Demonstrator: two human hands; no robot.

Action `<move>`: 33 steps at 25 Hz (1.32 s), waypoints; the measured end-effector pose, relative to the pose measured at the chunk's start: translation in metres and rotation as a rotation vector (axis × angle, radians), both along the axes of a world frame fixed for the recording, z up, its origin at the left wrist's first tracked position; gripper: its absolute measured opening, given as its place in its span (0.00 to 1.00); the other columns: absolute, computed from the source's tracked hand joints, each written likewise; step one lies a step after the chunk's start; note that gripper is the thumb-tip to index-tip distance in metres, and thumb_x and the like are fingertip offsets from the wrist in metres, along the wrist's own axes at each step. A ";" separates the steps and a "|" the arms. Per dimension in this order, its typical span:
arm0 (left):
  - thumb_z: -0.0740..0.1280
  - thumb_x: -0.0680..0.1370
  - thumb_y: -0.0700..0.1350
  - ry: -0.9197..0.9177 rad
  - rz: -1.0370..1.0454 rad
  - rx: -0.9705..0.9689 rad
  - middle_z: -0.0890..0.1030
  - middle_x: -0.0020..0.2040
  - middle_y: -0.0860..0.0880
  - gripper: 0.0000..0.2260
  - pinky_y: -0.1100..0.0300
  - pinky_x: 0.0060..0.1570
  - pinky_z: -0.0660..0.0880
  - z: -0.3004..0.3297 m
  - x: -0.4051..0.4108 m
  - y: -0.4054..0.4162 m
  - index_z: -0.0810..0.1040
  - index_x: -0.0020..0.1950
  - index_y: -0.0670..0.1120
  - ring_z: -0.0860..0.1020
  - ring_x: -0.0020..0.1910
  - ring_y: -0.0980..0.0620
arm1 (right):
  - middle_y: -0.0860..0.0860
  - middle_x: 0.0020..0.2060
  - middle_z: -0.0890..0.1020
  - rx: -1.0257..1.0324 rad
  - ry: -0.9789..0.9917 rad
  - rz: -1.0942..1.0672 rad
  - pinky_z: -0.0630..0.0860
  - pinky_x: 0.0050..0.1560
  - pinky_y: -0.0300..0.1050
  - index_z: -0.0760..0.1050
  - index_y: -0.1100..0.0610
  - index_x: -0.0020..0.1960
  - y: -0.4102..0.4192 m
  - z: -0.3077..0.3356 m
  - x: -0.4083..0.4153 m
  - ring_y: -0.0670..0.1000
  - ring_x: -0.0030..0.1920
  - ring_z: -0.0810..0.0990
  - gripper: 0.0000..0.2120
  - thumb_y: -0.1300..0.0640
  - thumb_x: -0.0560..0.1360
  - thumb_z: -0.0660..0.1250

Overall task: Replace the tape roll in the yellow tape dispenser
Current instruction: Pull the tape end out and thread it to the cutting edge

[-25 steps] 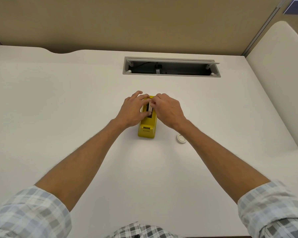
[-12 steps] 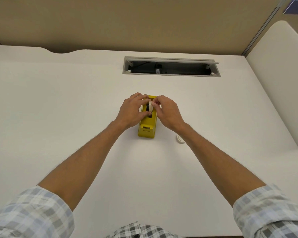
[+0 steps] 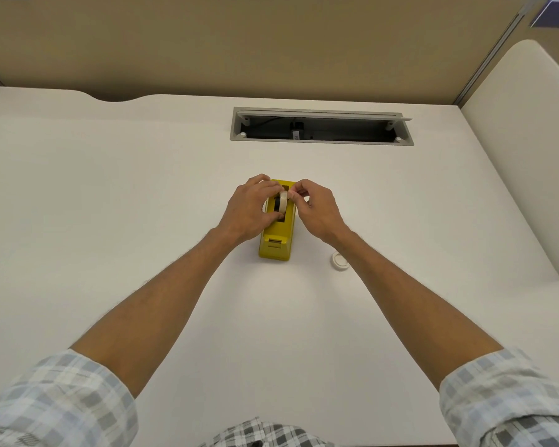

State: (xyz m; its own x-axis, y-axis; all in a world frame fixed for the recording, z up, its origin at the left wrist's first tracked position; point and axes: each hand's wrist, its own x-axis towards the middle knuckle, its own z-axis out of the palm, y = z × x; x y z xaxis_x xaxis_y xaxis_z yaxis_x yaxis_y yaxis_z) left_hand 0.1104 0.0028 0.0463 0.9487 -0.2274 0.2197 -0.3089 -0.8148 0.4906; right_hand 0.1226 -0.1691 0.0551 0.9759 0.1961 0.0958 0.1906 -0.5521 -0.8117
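Right, we see both hands on the dispenser (image 3: 276, 235), which sits on the white bench (image 3: 110, 195) directly under and between them, its cutter end pointing back toward the person. Left hand (image 3: 250, 209) wraps the dispenser's left side, fingers curled over the top and thumb pressed near the slot. Right hand (image 3: 315, 208) comes in from the other side, fingertips pinched together at the top edge of the roll (image 3: 283, 201). We read the right hand as pinched on the roll or on the tape end; which of the two, we cannot tell. The roll stands upright on edge in the dispenser's open slot, pale rim showing, dark core (image 3: 277, 205) just left of it, between the two hands. How deep the roll sits in the slot we cannot tell, fingers cover it. Left hand is clamped on the dispenser body. A second small white ring, the spare roll (image 3: 339, 261), lies flat on the bench below the right wrist, just beside the forearm, apart from the dispenser. Beyond the hands, a cable tray (image 3: 320, 127) is cut into the bench, open, with dark cables inside. Plaid sleeves (image 3: 58, 401) are rolled to the elbows on both arms.
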 end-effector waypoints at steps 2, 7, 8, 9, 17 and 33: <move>0.76 0.69 0.49 0.039 -0.013 -0.028 0.79 0.62 0.49 0.23 0.52 0.57 0.72 0.001 -0.001 0.000 0.77 0.63 0.49 0.72 0.64 0.49 | 0.47 0.42 0.80 0.004 -0.006 0.006 0.73 0.45 0.39 0.77 0.57 0.49 -0.001 -0.001 0.000 0.48 0.45 0.78 0.04 0.58 0.81 0.64; 0.68 0.75 0.55 0.141 -0.016 -0.137 0.75 0.61 0.50 0.17 0.60 0.45 0.72 0.004 -0.002 -0.001 0.77 0.62 0.51 0.75 0.52 0.51 | 0.49 0.43 0.82 0.017 0.033 0.026 0.73 0.46 0.39 0.79 0.58 0.50 -0.003 0.000 0.004 0.49 0.46 0.80 0.05 0.58 0.80 0.65; 0.67 0.76 0.55 0.154 -0.008 -0.145 0.75 0.62 0.50 0.16 0.60 0.46 0.71 0.004 -0.002 -0.002 0.77 0.62 0.51 0.74 0.52 0.52 | 0.49 0.43 0.82 0.017 0.042 0.037 0.73 0.45 0.38 0.79 0.58 0.50 -0.005 0.001 0.005 0.49 0.46 0.80 0.05 0.57 0.80 0.66; 0.67 0.77 0.54 0.165 0.002 -0.147 0.75 0.62 0.50 0.16 0.60 0.48 0.70 0.004 -0.001 -0.002 0.77 0.63 0.51 0.73 0.52 0.53 | 0.49 0.43 0.83 0.009 0.042 0.048 0.72 0.45 0.38 0.79 0.58 0.50 -0.006 0.002 0.006 0.49 0.46 0.80 0.05 0.57 0.80 0.66; 0.69 0.76 0.51 0.220 0.001 -0.190 0.77 0.60 0.49 0.14 0.56 0.54 0.72 0.011 0.000 -0.003 0.80 0.62 0.53 0.74 0.55 0.51 | 0.52 0.47 0.83 -0.265 -0.154 0.137 0.77 0.49 0.47 0.78 0.57 0.54 -0.007 0.009 0.012 0.50 0.47 0.79 0.07 0.56 0.81 0.64; 0.73 0.74 0.49 0.279 0.074 -0.217 0.76 0.66 0.47 0.17 0.51 0.60 0.73 0.025 -0.003 -0.006 0.81 0.63 0.51 0.74 0.62 0.46 | 0.55 0.49 0.84 -0.192 0.036 0.099 0.73 0.48 0.41 0.80 0.59 0.54 -0.004 0.020 0.021 0.52 0.50 0.80 0.08 0.58 0.81 0.65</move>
